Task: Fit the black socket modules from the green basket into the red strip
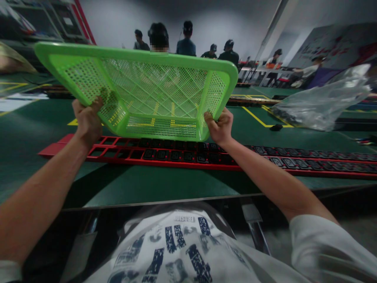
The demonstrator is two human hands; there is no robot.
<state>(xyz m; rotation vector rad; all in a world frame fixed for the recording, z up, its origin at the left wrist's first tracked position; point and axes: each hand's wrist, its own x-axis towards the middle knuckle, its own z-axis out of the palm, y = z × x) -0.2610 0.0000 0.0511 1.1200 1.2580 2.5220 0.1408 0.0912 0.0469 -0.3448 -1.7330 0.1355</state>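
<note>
Both my hands are clamped on a green perforated plastic basket (118,52), set well apart at its two ends. My left hand (88,120) grips the left end and my right hand (220,126) the right, each with the thumb on the inner side of the wall. The basket is tilted on its side, its opening turned towards me, and is held over the bench (165,184); whether its lower edge touches anything below cannot be told. Yellow tape lines on the green bench top show through the mesh. Just below and nearer to me, a long red two-row frame (60,146) lies across the bench. Its leftmost cells are open; from near the middle rightwards they carry black square parts (187,157). To the right, beyond the frame, stands a crumpled clear plastic bag (326,100) with dark contents at its base, and a small black object (276,127) lies just beside it. Several people (186,43) appear in the background. My printed white T-shirt (176,251) fills the foreground.
</note>
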